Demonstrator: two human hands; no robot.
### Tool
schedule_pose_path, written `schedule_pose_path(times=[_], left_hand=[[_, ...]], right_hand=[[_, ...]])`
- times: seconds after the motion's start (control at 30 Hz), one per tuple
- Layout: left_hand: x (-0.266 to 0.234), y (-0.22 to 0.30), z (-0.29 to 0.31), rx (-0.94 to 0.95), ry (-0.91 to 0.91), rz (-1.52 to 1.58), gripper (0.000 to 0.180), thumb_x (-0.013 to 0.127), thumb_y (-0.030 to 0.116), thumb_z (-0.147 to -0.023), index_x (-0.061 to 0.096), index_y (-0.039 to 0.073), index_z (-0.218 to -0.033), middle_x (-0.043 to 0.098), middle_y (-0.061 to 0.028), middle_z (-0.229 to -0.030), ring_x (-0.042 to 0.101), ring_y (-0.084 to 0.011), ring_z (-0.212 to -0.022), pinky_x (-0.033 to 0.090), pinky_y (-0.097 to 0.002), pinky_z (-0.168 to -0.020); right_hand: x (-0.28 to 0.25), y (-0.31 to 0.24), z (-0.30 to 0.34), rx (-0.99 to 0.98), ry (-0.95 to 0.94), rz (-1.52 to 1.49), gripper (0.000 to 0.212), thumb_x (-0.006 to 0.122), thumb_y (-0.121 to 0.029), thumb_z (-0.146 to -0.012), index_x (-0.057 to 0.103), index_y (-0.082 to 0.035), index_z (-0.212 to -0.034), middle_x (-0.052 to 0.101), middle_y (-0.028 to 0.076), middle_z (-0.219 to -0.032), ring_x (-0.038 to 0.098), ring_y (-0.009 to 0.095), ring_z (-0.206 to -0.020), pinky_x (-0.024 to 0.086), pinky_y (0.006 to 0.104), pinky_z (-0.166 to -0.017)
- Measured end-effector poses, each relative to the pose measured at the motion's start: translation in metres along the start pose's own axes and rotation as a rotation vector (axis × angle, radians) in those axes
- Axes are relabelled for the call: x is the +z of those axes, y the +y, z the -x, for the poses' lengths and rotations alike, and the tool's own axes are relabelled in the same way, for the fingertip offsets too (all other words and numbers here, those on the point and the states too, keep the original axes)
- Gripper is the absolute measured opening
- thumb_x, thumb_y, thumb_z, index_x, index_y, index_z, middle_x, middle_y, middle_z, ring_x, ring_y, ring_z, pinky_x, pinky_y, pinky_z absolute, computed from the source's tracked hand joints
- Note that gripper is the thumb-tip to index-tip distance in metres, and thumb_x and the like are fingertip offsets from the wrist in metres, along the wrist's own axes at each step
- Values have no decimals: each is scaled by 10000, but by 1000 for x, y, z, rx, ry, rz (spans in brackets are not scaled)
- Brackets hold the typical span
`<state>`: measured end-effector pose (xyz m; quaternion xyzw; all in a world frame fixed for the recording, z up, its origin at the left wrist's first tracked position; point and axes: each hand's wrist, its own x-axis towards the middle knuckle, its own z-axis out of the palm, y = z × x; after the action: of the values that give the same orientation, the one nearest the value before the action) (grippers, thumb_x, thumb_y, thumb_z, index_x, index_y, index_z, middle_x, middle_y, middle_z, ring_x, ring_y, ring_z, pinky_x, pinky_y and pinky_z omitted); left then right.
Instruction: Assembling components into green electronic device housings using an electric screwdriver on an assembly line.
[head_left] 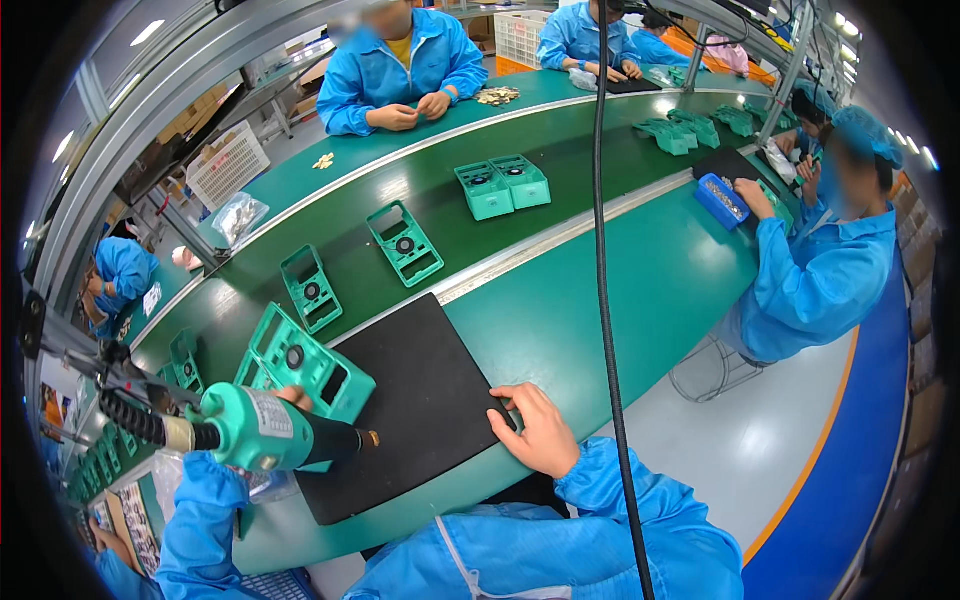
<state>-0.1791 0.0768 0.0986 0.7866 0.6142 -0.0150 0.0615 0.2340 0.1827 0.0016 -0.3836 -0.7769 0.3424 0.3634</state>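
Observation:
A teal plastic housing (pixel 345 385) with a round black part stands tilted at the left end of a black mat (pixel 415 400). My left hand (pixel 295 397) is closed on its near side, mostly hidden behind a hanging teal-and-black electric screwdriver (pixel 262 428). The screwdriver's dark nose points right, over the mat. At the mat's right edge rests my right hand (pixel 540 430), thumb and fingers apart, fingertips touching the mat's border.
Several similar housings (pixel 404 243) lie along the dark green conveyor (pixel 370 290) beyond the mat. A black cable (pixel 603 250) hangs down before me. At right, a co-worker (pixel 825 260) sits by a blue parts bin (pixel 721 201); others work across the belt.

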Motion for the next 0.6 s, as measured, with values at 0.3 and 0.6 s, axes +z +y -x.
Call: schedule_pose_path(times=[0.3, 0.6], left_hand=[[-8, 91, 18, 544, 11, -314, 298, 592, 121, -805, 620, 47, -1092, 625, -56, -1020, 654, -170, -846, 557, -266, -643], [15, 107, 24, 687, 189, -288, 263, 631, 133, -755, 627, 23, -993, 629, -94, -1063, 629, -148, -787, 541, -266, -666]], right_hand=[[10, 4, 1, -67, 74, 49, 268, 695, -119, -874, 626, -8, -1108, 615, 143, -942, 616, 286, -828, 498, 402, -767], [17, 1, 3, -41, 10, 46, 276, 678, -108, -897, 617, 8, -1140, 603, 158, -967, 595, 280, -831, 490, 389, -766]])
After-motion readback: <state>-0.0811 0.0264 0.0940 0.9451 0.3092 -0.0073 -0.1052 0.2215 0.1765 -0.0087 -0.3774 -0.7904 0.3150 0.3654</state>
